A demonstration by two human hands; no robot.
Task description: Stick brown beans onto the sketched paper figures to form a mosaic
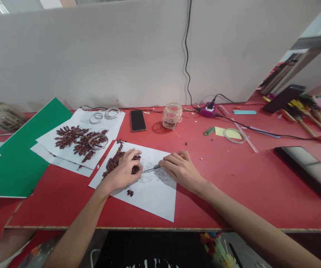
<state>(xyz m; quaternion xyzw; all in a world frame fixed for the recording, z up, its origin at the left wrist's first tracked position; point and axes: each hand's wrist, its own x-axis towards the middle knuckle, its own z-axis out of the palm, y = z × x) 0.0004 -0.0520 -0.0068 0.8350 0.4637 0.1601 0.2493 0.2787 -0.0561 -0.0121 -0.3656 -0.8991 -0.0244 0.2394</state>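
Observation:
My left hand rests over a white drawing sheet, its fingers curled and the tips together; what they pinch, if anything, is hidden. Around that hand, dark reddish-brown seeds cover part of the drawing, with a few loose ones below. Closed round a slim metal tool with an orange end is my right hand. Its pointed tip reaches to my left fingertips, above the pencil or ink lines of the sheet. The tool's exact kind does not show.
Left of the sheet lie papers with a seed-covered design, tape rings and a green board. Behind stand a phone and a glass jar. A purple socket adapter, cables and a large phone-like device are rightward.

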